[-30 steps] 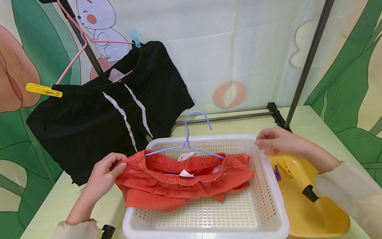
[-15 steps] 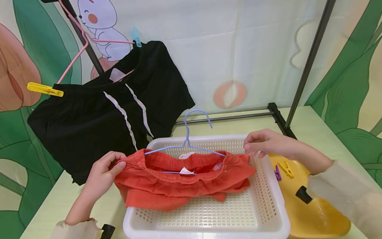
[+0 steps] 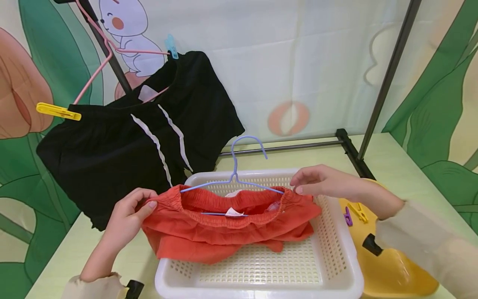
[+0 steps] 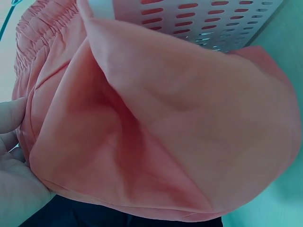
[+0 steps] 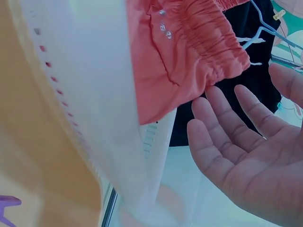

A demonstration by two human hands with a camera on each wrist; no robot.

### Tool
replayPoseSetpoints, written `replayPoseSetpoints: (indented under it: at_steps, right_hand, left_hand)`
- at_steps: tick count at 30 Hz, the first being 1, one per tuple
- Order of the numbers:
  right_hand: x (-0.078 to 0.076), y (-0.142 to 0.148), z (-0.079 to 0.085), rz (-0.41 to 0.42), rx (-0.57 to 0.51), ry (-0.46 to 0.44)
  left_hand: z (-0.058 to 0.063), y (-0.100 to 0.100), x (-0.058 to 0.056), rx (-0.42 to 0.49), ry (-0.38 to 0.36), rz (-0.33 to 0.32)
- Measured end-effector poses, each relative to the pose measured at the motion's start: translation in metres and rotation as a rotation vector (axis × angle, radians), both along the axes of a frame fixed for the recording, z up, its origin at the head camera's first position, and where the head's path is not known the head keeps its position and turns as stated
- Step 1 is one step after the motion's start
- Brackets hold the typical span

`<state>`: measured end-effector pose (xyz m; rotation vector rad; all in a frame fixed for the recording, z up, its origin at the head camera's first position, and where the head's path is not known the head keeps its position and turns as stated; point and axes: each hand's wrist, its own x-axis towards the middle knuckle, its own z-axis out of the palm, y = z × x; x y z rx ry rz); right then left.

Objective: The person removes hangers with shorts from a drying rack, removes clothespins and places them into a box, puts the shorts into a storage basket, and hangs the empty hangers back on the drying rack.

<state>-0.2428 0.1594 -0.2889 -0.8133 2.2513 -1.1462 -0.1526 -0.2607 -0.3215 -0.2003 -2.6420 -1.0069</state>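
Note:
Red-orange elastic-waist shorts (image 3: 224, 234) lie over a white basket, a blue hanger (image 3: 235, 166) inside their waistband with its hook standing up. My left hand (image 3: 128, 211) pinches the left end of the shorts between thumb and fingers; in the left wrist view the fabric (image 4: 189, 113) bulges from that grip. At the right end of the waistband, my right hand (image 3: 321, 180) is held close with relaxed fingers. From the right wrist, its fingers (image 5: 222, 127) spread beside the waistband (image 5: 218, 52), holding nothing; whether a fingertip touches the cloth I cannot tell.
The white perforated basket (image 3: 352, 265) sits on the pale table. Right of it is a yellow basin (image 3: 396, 270) with purple and yellow clothespins (image 3: 357, 212). Black shorts (image 3: 112, 149) hang at left on a pink hanger (image 3: 101, 35), clipped by pegs. A dark rack frame (image 3: 390, 79) stands behind.
My right hand has moved left from above the basin's edge to the right end of the red shorts' waistband. The left hand keeps its pinch, and the shorts have barely shifted.

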Motion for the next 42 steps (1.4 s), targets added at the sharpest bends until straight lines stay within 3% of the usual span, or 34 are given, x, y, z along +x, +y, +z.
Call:
replayPoseSetpoints:
  at_steps: [17, 25, 42]
  right_hand:
    - [0.003, -0.018, -0.007, -0.01, -0.035, -0.001]
    - [0.006, -0.023, -0.009, -0.002, -0.033, 0.061]
    - [0.017, -0.016, 0.017, 0.015, 0.006, 0.156]
  left_hand:
    - [0.008, 0.001, 0.004, -0.02, 0.065, -0.004]
    - [0.01, 0.004, 0.006, 0.006, 0.058, -0.007]
    - [0.024, 0.01, 0.01, -0.01, 0.089, -0.018]
